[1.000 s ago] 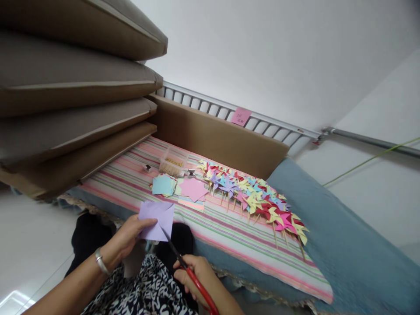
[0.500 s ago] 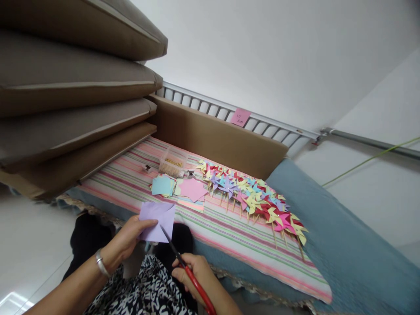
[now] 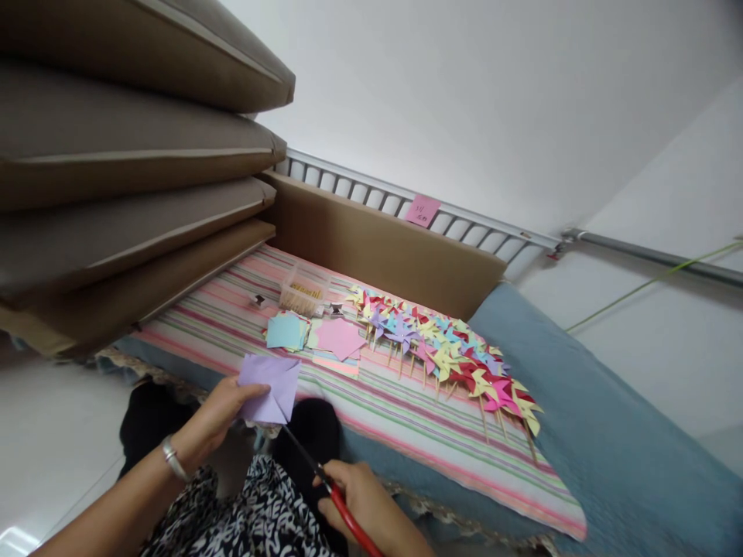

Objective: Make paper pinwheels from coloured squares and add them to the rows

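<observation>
My left hand (image 3: pixel 224 410), with a silver bangle on its wrist, pinches a square of purple paper (image 3: pixel 272 383) at its left side. Slits run into the square from its corners. In my right hand (image 3: pixel 363 495) is a pair of scissors (image 3: pixel 342 507) with red handles, their dark blades pointing up and left. The blade tips lie at the lower edge of the paper; whether they touch it I cannot tell. Beyond the paper lie a stack of light blue squares (image 3: pixel 284 331) and a pile of pink sheets (image 3: pixel 341 337) on the striped cloth.
Many finished paper pinwheels (image 3: pixel 446 356) on sticks lie to the right on the striped cloth (image 3: pixel 418 433). A clear plastic box (image 3: pixel 303 290) holds thin sticks. Large brown cushions (image 3: pixel 133 178) are stacked at left; a brown board (image 3: pixel 377 240) stands behind.
The purple paper has turned in my left hand and shifted slightly left. The scissors have drawn back from its middle to its lower edge, and a slit now shows there.
</observation>
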Demonstrator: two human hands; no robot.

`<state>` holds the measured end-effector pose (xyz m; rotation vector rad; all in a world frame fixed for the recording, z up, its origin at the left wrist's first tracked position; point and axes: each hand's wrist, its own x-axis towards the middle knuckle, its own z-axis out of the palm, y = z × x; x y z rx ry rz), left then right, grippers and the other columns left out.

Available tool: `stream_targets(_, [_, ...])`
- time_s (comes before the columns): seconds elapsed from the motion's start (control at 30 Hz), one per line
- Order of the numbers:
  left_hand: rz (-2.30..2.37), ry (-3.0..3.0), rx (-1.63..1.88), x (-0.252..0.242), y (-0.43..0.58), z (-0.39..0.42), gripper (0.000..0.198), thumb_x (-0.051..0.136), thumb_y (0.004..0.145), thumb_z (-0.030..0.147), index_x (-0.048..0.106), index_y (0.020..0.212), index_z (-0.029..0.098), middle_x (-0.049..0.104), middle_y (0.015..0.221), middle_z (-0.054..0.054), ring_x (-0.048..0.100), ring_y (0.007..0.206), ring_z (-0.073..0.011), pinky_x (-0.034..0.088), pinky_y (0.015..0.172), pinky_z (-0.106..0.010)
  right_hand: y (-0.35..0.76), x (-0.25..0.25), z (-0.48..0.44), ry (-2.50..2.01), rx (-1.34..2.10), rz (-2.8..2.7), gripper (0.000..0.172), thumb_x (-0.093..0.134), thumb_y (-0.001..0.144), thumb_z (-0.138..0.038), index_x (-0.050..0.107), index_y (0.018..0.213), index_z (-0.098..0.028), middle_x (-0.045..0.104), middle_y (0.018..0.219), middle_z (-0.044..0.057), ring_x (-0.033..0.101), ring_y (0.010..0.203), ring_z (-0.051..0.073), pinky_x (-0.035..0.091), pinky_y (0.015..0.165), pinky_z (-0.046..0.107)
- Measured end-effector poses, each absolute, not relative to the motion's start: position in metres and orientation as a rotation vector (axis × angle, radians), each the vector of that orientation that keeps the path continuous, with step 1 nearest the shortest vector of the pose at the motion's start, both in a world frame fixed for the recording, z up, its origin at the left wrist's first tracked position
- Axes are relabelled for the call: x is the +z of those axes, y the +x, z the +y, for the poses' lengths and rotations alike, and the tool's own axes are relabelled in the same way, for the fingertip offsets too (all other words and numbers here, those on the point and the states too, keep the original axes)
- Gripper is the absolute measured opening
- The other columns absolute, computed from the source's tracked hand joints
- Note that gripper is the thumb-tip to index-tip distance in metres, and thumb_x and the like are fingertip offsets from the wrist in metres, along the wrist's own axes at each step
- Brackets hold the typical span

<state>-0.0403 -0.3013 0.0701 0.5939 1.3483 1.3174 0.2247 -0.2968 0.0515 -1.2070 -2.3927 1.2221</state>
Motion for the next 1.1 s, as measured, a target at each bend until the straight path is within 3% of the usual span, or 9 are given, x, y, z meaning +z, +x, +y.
stream_targets(0.13, [1.384, 0.61, 1.213, 0.074, -0.045, -0.302, 0.018, 0.074, 0.056, 0.024, 0.07, 0.067, 0.011, 0.071, 0.06, -0.006, 0.061, 0.054, -0.0203, 0.043, 0.052, -0.026, 0.245, 0.037, -0.284, -1.274, 1.239, -2.271, 0.046, 0.05, 0.065, -0.007, 0.062, 0.107, -0.021, 0.059, 0.056, -0.004, 0.053, 0.048, 0.012, 0.04, 0.051, 0.02])
stream_targets(0.2, [1.357, 0.661, 1.134, 0.071, -0.041, -0.302, 0.018, 0.074, 0.055, 0.024, 0.071, 0.067, 0.011, 0.072, 0.061, -0.007, 0.062, 0.055, -0.0209, 0.043, 0.053, -0.026, 0.246, 0.043, -0.277, -1.217, 1.184, -2.196, 0.051, 0.051, 0.064, -0.006, 0.058, 0.113, -0.022, 0.066, 0.074, 0.0, 0.059, 0.06, 0.014, 0.046, 0.061, 0.023])
stream_targets(0.3, [1.302, 0.75, 1.003, 0.065, -0.029, -0.302, 0.015, 0.073, 0.055, 0.023, 0.072, 0.065, 0.012, 0.072, 0.061, -0.006, 0.062, 0.054, -0.02, 0.044, 0.054, -0.026, 0.234, 0.062, -0.269, -1.109, 1.11, -2.101, 0.047, 0.057, 0.069, -0.012, 0.054, 0.115, -0.023, 0.063, 0.102, 0.005, 0.06, 0.084, 0.018, 0.046, 0.077, 0.029])
stream_targets(0.43, [1.291, 0.853, 0.885, 0.067, -0.012, -0.303, 0.008, 0.072, 0.055, 0.019, 0.071, 0.059, 0.013, 0.07, 0.057, -0.005, 0.059, 0.049, -0.0172, 0.041, 0.05, -0.024, 0.204, 0.077, -0.26, -1.039, 1.194, -1.976, 0.044, 0.062, 0.07, -0.017, 0.052, 0.113, -0.021, 0.061, 0.088, 0.001, 0.057, 0.074, 0.015, 0.046, 0.07, 0.026])
stream_targets(0.6, [1.191, 0.816, 0.924, 0.073, -0.014, -0.303, 0.014, 0.075, 0.057, 0.022, 0.072, 0.066, 0.012, 0.071, 0.06, -0.007, 0.061, 0.05, -0.0177, 0.044, 0.052, -0.025, 0.177, 0.077, -0.254, -1.024, 1.255, -1.93, 0.04, 0.054, 0.066, -0.007, 0.057, 0.104, -0.02, 0.051, 0.07, -0.005, 0.044, 0.053, 0.009, 0.038, 0.055, 0.021])
stream_targets(0.73, [1.023, 0.592, 1.147, 0.067, -0.021, -0.303, 0.026, 0.075, 0.065, 0.028, 0.071, 0.086, 0.012, 0.074, 0.081, -0.01, 0.067, 0.068, -0.0207, 0.051, 0.063, -0.028, 0.169, 0.073, -0.255, -1.03, 1.295, -1.638, 0.035, 0.055, 0.066, -0.011, 0.054, 0.1, -0.02, 0.051, 0.072, -0.004, 0.048, 0.06, 0.011, 0.04, 0.057, 0.02])
stream_targets(0.9, [0.933, 0.378, 1.303, 0.057, -0.006, -0.303, 0.023, 0.075, 0.067, 0.021, 0.07, 0.088, 0.011, 0.074, 0.088, -0.012, 0.069, 0.077, -0.0219, 0.054, 0.074, -0.03, 0.154, 0.062, -0.262, -0.989, 1.233, -1.384, 0.032, 0.057, 0.07, -0.018, 0.052, 0.101, -0.02, 0.055, 0.078, -0.003, 0.055, 0.069, 0.013, 0.045, 0.067, 0.024])
stream_targets(1.1, [1.003, 0.348, 1.394, 0.053, 0.006, -0.302, 0.029, 0.076, 0.065, 0.02, 0.069, 0.091, 0.009, 0.075, 0.077, -0.01, 0.069, 0.065, -0.0207, 0.054, 0.064, -0.027, 0.136, 0.055, -0.274, -0.962, 1.284, -1.315, 0.032, 0.06, 0.07, -0.019, 0.054, 0.101, -0.021, 0.059, 0.083, -0.002, 0.059, 0.077, 0.015, 0.048, 0.074, 0.027])
